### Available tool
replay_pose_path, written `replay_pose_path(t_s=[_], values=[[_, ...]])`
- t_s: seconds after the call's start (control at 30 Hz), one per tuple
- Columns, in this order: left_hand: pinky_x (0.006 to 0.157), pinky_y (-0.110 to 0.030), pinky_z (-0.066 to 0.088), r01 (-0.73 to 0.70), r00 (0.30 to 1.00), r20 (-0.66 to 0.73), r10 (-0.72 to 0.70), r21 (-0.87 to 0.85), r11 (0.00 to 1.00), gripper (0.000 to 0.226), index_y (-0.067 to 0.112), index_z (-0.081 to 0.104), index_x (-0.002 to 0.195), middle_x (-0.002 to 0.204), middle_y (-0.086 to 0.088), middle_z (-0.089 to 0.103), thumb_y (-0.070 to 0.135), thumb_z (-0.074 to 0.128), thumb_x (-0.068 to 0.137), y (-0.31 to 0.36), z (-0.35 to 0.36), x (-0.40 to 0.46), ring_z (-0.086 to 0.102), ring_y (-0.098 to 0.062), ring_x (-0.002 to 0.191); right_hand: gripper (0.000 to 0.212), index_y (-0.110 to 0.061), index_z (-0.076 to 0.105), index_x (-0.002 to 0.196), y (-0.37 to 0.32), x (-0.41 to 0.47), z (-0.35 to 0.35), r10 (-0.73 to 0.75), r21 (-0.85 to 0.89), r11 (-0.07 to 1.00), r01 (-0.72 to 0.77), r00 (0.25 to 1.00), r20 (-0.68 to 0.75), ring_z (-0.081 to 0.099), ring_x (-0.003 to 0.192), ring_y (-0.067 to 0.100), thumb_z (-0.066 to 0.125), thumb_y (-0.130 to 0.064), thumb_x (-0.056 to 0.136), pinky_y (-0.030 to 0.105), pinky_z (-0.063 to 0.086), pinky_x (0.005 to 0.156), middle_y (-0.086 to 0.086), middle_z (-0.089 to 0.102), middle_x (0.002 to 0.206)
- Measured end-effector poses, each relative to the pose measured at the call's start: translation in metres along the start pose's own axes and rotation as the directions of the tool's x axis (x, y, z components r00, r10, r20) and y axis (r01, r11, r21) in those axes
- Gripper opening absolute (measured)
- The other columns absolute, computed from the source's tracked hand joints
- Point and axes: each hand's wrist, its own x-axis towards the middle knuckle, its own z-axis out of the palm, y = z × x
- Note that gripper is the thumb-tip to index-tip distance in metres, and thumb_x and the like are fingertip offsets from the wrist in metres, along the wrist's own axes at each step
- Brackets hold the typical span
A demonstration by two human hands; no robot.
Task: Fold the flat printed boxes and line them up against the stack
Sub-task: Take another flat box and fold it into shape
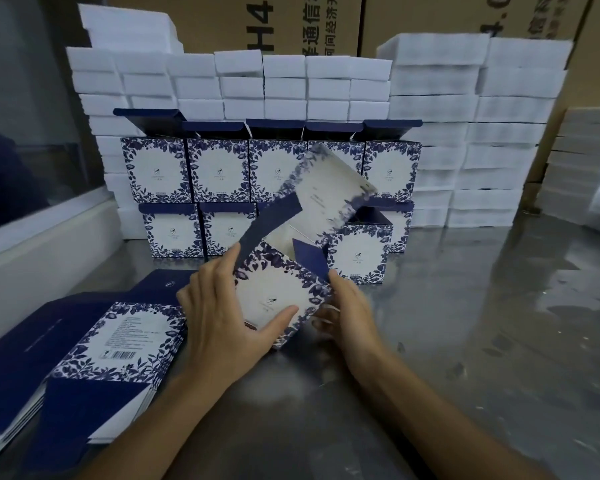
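White foam blocks [326,81] stacked in columns along the back, brown cartons [302,22] behind them. Against the foam – folded printed boxes [219,171] in two rows, the upper row of five sitting on a lower row, lids up. One more folded box [361,252] stands in front of the lower row at right, just behind the hands. Pile of flat printed boxes [118,341] lies at near left on the steel surface [465,323], its far corner just beside the left wrist. A pale ledge [32,244] borders the surface on the left.

Open steel to the right and at near centre; the folded rows close off the far side.

Left hand [222,320] grips the box being folded [278,292] – thumb across its white front panel, fingers up its left edge. Right hand [347,313] holds the lower right corner, fingers curled beneath. This box is held tilted, just above the surface; its upper flaps are open and motion-blurred.
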Motion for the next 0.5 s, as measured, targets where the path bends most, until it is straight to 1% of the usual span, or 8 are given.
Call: replay_pose_path(t_s=[0.07,0.1,0.13,0.2,0.23,0.33,0.43,0.5], values=[[0.090,-0.043,0.043,-0.020,1.000,0.020,0.022,-0.095,0.995,0.100,0.011,0.029,0.147,0.122,-0.003,0.043,0.066,0.064,0.071,0.003,0.000,0.000,0.048,-0.026,0.108,0.029,-0.020,0.060,0.098,-0.006,0.002,0.001,0.051,0.102,0.994,-0.046,0.998,-0.044,0.056,0.048,0.007,0.058,-0.049,0.095,0.024,0.044,0.048,-0.011,0.064,0.060],[0.089,-0.042,0.046,-0.022,0.999,0.041,0.028,-0.137,0.990,0.100,0.015,0.024,0.150,0.122,0.001,0.041,0.065,0.064,0.072,0.004,0.000,-0.001,0.048,-0.022,0.107,0.033,-0.018,0.062,0.102,-0.009,0.003,0.001,0.069,0.138,0.989,-0.062,0.997,-0.045,0.057,0.050,0.009,0.057,-0.050,0.095,0.024,0.044,0.047,-0.010,0.064,0.063],[0.088,-0.040,0.048,-0.014,0.998,0.065,0.026,-0.172,0.985,0.102,0.022,0.019,0.153,0.122,0.005,0.040,0.066,0.063,0.073,0.004,0.000,-0.002,0.048,-0.018,0.108,0.038,-0.017,0.064,0.108,-0.012,0.003,0.000,0.075,0.151,0.986,-0.068,0.996,-0.041,0.063,0.059,0.012,0.056,-0.051,0.094,0.027,0.050,0.052,-0.007,0.069,0.072],[0.081,-0.035,0.050,-0.010,0.994,0.106,0.032,-0.205,0.979,0.104,0.032,0.009,0.156,0.119,0.012,0.040,0.072,0.060,0.074,0.002,-0.001,-0.004,0.048,-0.012,0.104,0.041,-0.022,0.066,0.118,-0.017,0.002,-0.002,0.070,0.135,0.989,-0.062,0.996,-0.053,0.073,0.085,0.016,0.053,-0.054,0.096,0.038,0.059,0.075,-0.006,0.077,0.095],[0.077,-0.036,0.051,-0.040,0.991,0.120,0.064,-0.191,0.981,0.103,0.033,0.007,0.156,0.114,0.013,0.040,0.073,0.058,0.076,0.001,0.000,-0.004,0.048,-0.012,0.100,0.038,-0.025,0.065,0.118,-0.020,0.001,-0.003,0.056,0.130,0.990,-0.048,0.997,-0.052,0.074,0.086,0.012,0.051,-0.054,0.097,0.040,0.060,0.077,-0.009,0.077,0.095],[0.072,-0.045,0.052,-0.168,0.973,0.141,0.184,-0.119,0.979,0.097,0.029,0.010,0.156,0.108,0.008,0.045,0.069,0.057,0.082,-0.002,0.004,-0.006,0.049,-0.019,0.095,0.029,-0.027,0.062,0.109,-0.026,-0.001,-0.007,-0.014,0.103,0.995,0.016,1.000,-0.024,0.071,0.069,-0.001,0.046,-0.049,0.101,0.033,0.056,0.059,-0.016,0.075,0.082],[0.073,-0.048,0.053,-0.146,0.974,0.152,0.168,-0.143,0.979,0.096,0.031,0.011,0.156,0.114,0.006,0.048,0.064,0.061,0.081,-0.002,0.002,-0.006,0.052,-0.021,0.102,0.031,-0.029,0.058,0.112,-0.035,-0.002,-0.011,-0.063,0.047,0.997,0.063,0.998,0.012,0.068,0.066,-0.007,0.041,-0.053,0.102,0.029,0.058,0.049,-0.023,0.072,0.081],[0.074,-0.049,0.053,-0.158,0.971,0.150,0.185,-0.175,0.972,0.094,0.029,0.015,0.155,0.116,0.002,0.051,0.058,0.063,0.080,0.000,0.000,-0.007,0.054,-0.024,0.103,0.029,-0.039,0.057,0.109,-0.038,-0.003,-0.013,-0.077,-0.007,0.997,0.077,0.996,0.036,0.066,0.067,-0.012,0.040,-0.061,0.099,0.046,0.061,0.071,-0.029,0.069,0.080]])
